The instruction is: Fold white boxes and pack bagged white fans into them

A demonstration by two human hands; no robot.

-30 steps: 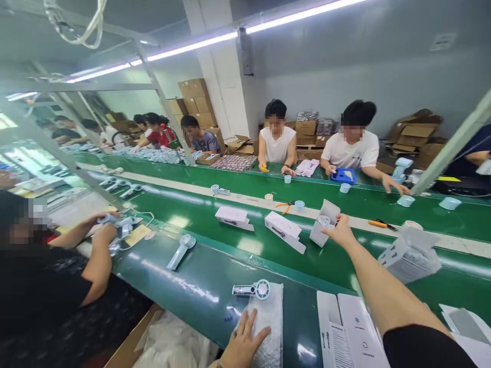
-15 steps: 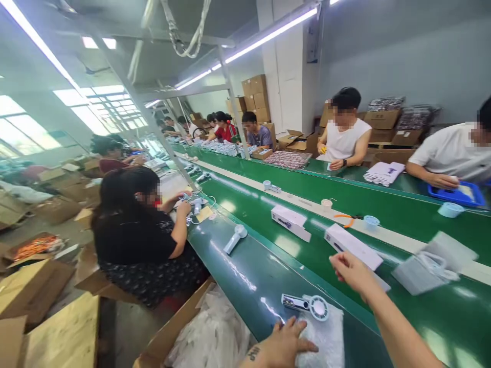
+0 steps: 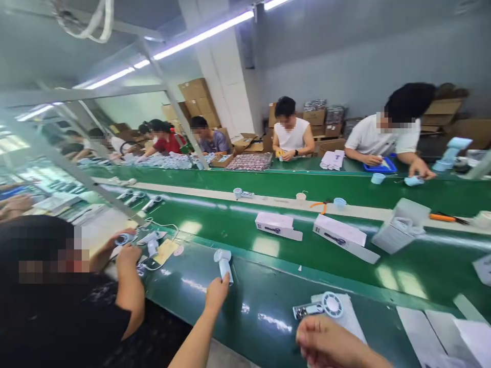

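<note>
Bright, even overhead light falls from long white fluorescent tubes (image 3: 203,36), leaving only soft shadows. Pale streaks of glare shine across the glossy green conveyor belt (image 3: 264,322). The wide lens bends the pale metal frame bars (image 3: 172,107) toward the left edge, and the nearest hand (image 3: 330,342), cut off by the bottom edge, looks soft with motion blur.

- A factory assembly workshop — not a home or office
- Workers (image 3: 292,135) seated along long green conveyor belts (image 3: 383,197)
- Handheld fans (image 3: 223,265) and white cartons (image 3: 341,236) on the belts
- Stacked cardboard boxes (image 3: 195,89) behind
</note>
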